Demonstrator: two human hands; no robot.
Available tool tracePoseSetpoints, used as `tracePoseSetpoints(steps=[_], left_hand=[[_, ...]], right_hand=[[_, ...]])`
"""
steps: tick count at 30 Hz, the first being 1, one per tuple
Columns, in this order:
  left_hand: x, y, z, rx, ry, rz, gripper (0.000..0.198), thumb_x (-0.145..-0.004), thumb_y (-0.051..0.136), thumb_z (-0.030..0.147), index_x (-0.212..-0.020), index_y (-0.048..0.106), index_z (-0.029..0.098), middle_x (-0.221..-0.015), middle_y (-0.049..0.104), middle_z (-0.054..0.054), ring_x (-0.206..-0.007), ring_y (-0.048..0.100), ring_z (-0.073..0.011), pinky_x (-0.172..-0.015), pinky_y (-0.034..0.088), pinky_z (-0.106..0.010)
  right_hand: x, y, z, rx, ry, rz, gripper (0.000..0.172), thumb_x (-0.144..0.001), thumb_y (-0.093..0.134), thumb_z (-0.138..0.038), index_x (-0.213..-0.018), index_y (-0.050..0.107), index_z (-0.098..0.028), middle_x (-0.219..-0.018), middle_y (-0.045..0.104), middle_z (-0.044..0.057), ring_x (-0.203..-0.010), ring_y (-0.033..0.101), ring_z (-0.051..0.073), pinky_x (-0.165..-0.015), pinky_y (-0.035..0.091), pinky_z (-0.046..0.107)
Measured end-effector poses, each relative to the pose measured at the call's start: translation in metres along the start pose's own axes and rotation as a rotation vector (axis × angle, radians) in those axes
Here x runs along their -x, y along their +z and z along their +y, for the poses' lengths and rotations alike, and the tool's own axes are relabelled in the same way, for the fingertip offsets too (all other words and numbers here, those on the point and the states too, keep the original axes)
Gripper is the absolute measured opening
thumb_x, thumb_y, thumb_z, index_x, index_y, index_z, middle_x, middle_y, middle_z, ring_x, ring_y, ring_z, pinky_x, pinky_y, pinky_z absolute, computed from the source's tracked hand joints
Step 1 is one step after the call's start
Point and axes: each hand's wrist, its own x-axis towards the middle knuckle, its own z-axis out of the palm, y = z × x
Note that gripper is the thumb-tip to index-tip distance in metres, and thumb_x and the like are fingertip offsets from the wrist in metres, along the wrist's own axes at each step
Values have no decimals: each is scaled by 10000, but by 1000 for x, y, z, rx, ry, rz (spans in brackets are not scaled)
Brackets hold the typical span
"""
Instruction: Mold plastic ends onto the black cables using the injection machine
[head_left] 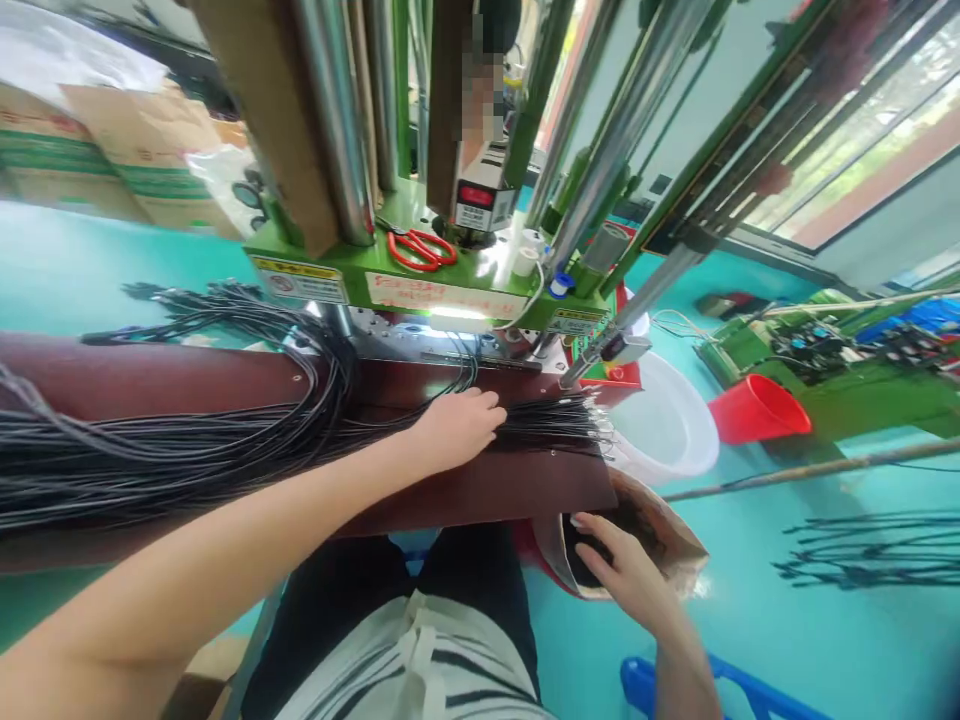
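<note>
My left hand (461, 428) is over the dark red bench, its fingers curled and closed round thin black cables (466, 370) that run up into the lit slot of the green machine (330, 258). The fingertips' exact hold on the cables is hidden. A thick bundle of black cables (225, 455) lies along the bench to the left, with more cable ends (559, 420) to the right of this hand. My right hand (626, 565) reaches into the mouth of a paper-lined bin (679, 540), thumb and fingers apart. Dark contents inside it cannot be made out.
Red-handled scissors (424, 250) and a small box (480, 205) rest on the machine's ledge. Metal columns rise above it. At right stand a white tub (679, 425) and a red bucket (759, 408). A blue stool (750, 690) is at lower right.
</note>
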Motion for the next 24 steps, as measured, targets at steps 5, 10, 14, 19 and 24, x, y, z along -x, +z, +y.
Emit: tracePoseSetpoints(steps=[5,10,14,19,24], left_hand=[[12,-11,-6,660,-224,70,125,-745,538,287,-691,518,175,-645,466,38,-631,431,-115,-605,339,-246],[13,-21,-12,1170,-304,6,201,-658,636,303,-659,498,157,-606,423,62,-585,389,-80,-571,303,-220],[12,-28,-17,1319,-312,-136,203,-709,598,324,-718,472,165,-603,521,49,-556,442,-85,-539,309,-219],[7,-28,-20,1312,-263,-335,228,-793,499,389,-755,433,173,-556,561,25,-522,456,-93,-505,313,-217],[7,-31,-21,1246,-272,-308,259,-782,516,415,-724,462,169,-428,327,91,-409,221,-50,-419,136,-212]], right_hand=[[-15,19,-35,-410,-158,-35,281,-840,507,-312,-1073,611,-195,-889,687,65,-814,638,196,-769,496,343],[-51,39,-66,-1047,-156,-7,156,-814,556,-260,-903,664,-190,-721,677,23,-640,640,154,-661,509,316],[-68,34,-82,-1286,-177,0,179,-791,574,-255,-940,650,-189,-677,660,16,-585,611,141,-599,496,307],[-71,25,-94,-909,-348,81,325,-834,509,-258,-1158,525,-240,-817,647,12,-603,594,126,-617,481,304],[-88,32,-100,-26,-421,183,399,-883,367,-258,-1274,440,-218,-930,650,69,-785,602,186,-730,458,330]])
